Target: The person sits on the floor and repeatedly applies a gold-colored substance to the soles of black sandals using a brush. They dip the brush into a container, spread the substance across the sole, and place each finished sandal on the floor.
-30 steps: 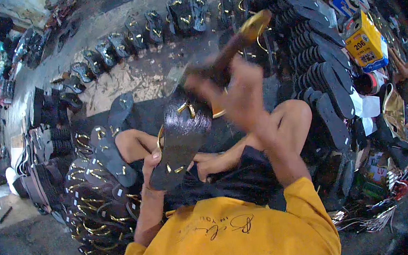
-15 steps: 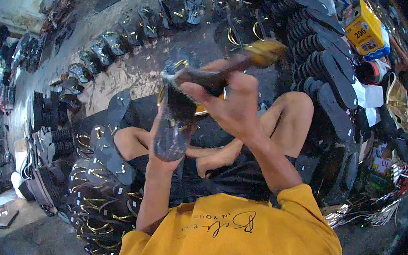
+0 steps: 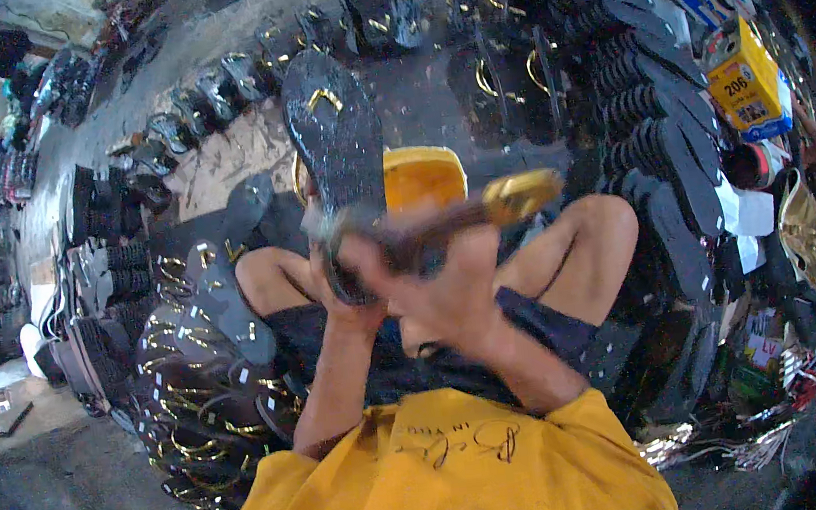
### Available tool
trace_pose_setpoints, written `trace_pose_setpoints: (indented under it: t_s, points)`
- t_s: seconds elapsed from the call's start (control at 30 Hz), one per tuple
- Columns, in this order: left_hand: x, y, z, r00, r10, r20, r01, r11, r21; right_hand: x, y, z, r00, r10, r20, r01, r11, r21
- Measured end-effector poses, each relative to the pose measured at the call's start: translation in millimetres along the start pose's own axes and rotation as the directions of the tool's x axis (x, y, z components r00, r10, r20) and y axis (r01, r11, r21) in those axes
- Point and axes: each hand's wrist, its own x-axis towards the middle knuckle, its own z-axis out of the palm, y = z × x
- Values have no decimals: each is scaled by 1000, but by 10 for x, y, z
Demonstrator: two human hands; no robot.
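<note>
My left hand (image 3: 358, 313) grips a black flip-flop sole (image 3: 334, 137) from below at its near end; most of its fingers are hidden. The sole points away from me, its surface wet-looking, with a gold V-shaped piece near the far end. My right hand (image 3: 451, 275), smeared by motion, is closed around a brush-like tool (image 3: 513, 201) with a dark middle and a yellow end pointing right. Its blurred other end lies over the near part of the sole; touching or just above, I cannot tell. Behind my hands is a yellow open container (image 3: 422, 157).
Flip-flops stand in a curved row (image 3: 242, 75) at the far side. Stacked dark soles (image 3: 652, 146) rise on the right, beside a yellow box (image 3: 748, 80). A heap of gold-strapped flip-flops (image 3: 208, 399) lies by my left knee. Pale strips (image 3: 751, 442) lie at lower right.
The sole has swung up and away from me, now showing its length. My right hand and the tool have come nearer, from the far part toward the near end. The yellow container is less covered.
</note>
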Motion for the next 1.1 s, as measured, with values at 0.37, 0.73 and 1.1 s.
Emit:
trace_pose_setpoints:
  t_s: [0.37, 0.73, 1.1]
  points:
    - [43, 164, 127, 997, -77, -29, 69, 973, -220, 273, 306, -132, 983, 59, -173, -61, 998, -7]
    - [344, 61, -45, 983, -128, 128, 160, 946, -283, 5, 197, -305, 953, 297, -66, -282, 944, 171]
    - [236, 200, 182, 922, 7, 388, 8, 999, -38, -260, 69, -486, 780, -344, 524, 328, 936, 126]
